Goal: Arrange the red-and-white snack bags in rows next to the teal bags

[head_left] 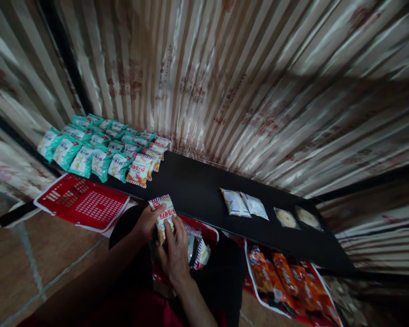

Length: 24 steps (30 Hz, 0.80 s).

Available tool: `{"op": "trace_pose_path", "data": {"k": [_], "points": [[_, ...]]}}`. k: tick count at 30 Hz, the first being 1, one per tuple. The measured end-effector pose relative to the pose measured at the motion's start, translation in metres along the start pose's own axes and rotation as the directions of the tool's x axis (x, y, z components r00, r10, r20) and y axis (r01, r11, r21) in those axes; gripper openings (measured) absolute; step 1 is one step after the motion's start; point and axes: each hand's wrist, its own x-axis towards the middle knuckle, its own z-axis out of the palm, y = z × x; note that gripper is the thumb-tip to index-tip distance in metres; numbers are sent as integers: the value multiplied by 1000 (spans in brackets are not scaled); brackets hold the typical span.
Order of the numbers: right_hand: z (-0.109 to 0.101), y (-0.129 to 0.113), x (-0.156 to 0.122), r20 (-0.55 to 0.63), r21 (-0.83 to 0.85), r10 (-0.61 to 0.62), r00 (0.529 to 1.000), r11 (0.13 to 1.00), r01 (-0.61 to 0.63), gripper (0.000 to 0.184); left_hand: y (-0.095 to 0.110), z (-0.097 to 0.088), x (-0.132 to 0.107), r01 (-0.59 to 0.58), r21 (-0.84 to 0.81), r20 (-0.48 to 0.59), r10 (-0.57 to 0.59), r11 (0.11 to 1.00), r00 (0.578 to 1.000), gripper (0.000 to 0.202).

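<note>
My left hand (146,221) and my right hand (176,252) both grip a small snack packet (164,214) with red and blue edging, held over my lap just in front of the black shelf (197,190). Under my right hand lies a red bag (204,240) with more packets of the same kind (202,255). On the left end of the shelf stand rows of green packets (88,150), and beside them several red-and-white packets (141,169).
A red plastic basket (83,202) lies at the left below the shelf. Two white packets (243,203) and two round clear-wrapped cakes (296,218) lie on the shelf's right part. Orange snack bags (286,281) fill a bag at lower right. Striped curtain behind.
</note>
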Motion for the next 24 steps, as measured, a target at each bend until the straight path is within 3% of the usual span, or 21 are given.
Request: {"op": "trace_pose_path", "data": {"k": [5,7,9,11,14,18,24], "points": [[-6,5,-1,126,135,-24,992,991,6,69,-4,-7,6,-20,-45,43,22,999,999,31],[-7,9,3,111,190,49,993,979,-70,63,-3,-10,6,-24,-48,66,28,999,997,29],[-8,14,10,55,251,208,977,944,-215,55,-2,-10,7,-1,-56,84,6,998,996,28],[-7,20,19,50,373,401,915,842,-390,54,-2,-8,10,39,-67,94,-33,997,995,28],[-8,28,33,222,588,545,808,586,-557,64,-1,-2,15,127,-79,146,-115,989,983,30],[-13,33,41,428,713,475,769,345,-610,63,-3,3,26,183,-57,196,-169,981,966,29],[-22,32,51,526,765,403,749,159,-624,55,-9,8,42,205,-6,264,-196,979,944,23]]}}
